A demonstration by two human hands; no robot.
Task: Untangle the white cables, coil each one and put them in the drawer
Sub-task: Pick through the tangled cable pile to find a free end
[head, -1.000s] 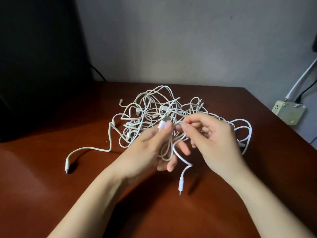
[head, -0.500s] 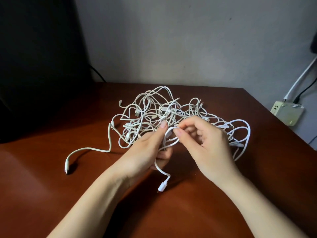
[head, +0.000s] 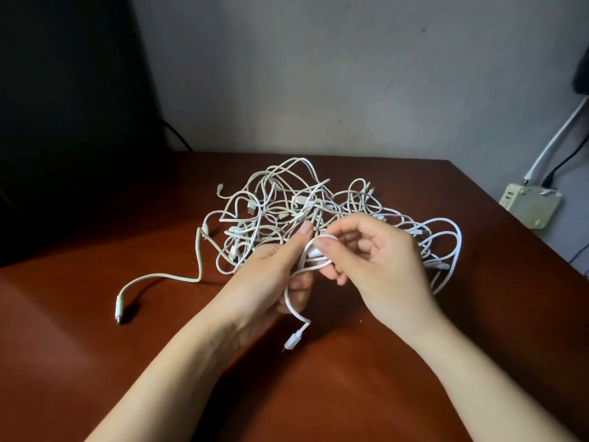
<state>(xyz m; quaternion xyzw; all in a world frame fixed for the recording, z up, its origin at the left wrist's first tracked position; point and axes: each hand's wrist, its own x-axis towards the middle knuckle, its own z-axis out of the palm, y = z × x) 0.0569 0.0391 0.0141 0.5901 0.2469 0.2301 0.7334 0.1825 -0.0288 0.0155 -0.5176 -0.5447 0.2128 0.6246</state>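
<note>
A tangle of white cables (head: 280,199) is lying on the brown bench (head: 95,362), touching two hands at its near edge. The left hand (head: 267,282) and right hand (head: 379,260) are each pinching one looped white cable (head: 305,252) in a closed grip, its plug (head: 291,341) dangling below the left hand.

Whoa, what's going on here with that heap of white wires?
A person is picking apart a tangle of white cables on a brown table. The left hand grips one cable at the near edge of the heap, and the right hand pinches a loop of it; its plug hangs below the hands. Nothing is coiled yet, and no drawer is in view.
</note>
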